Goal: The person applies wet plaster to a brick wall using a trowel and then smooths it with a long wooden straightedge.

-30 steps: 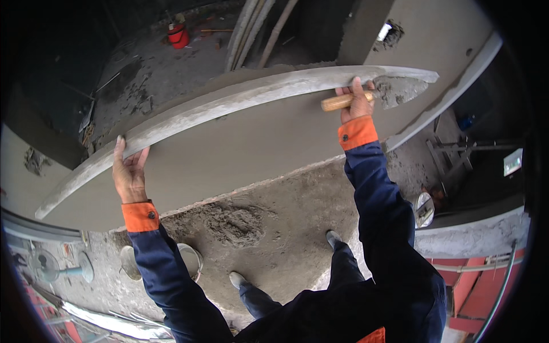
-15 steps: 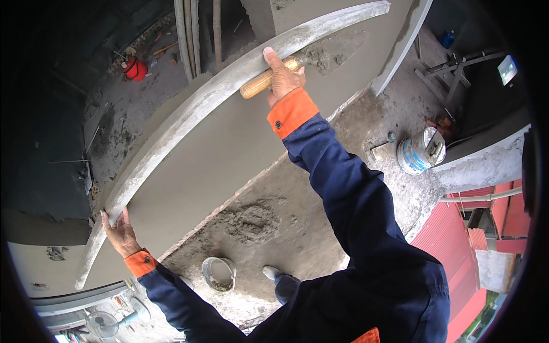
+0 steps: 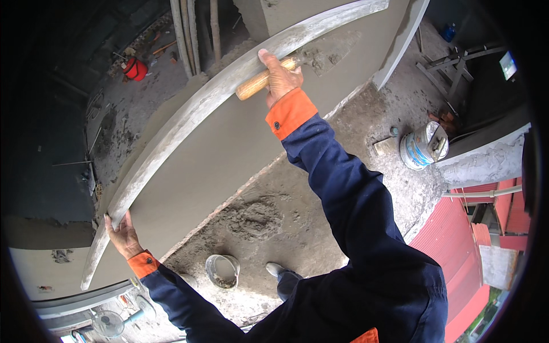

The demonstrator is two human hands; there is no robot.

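A long, pale straightedge [image 3: 182, 121] slants across a grey plastered wall [image 3: 223, 154]; its bend follows the fisheye picture. My left hand [image 3: 124, 238] grips it near its lower left end, with the thumb and fingers on either side. Higher up, my right hand [image 3: 282, 81] is closed round the wooden handle of a trowel [image 3: 260, 83], and its thumb presses on the straightedge. The trowel's pointed blade, smeared with mortar, reaches to the right over the plaster. How the other right fingers meet the bar is hidden.
Below the wall lies a heap of wet mortar [image 3: 254, 218], with a small bucket [image 3: 222, 271] beside my foot. A white pail [image 3: 422, 147] and a wooden sawhorse [image 3: 454, 71] stand at right. Beyond the wall are a red bucket [image 3: 135, 69] and upright poles [image 3: 187, 37].
The straightedge's lower end and my left hand have shifted slightly right. My right hand and the trowel have moved slightly left. Both grips stay the same.
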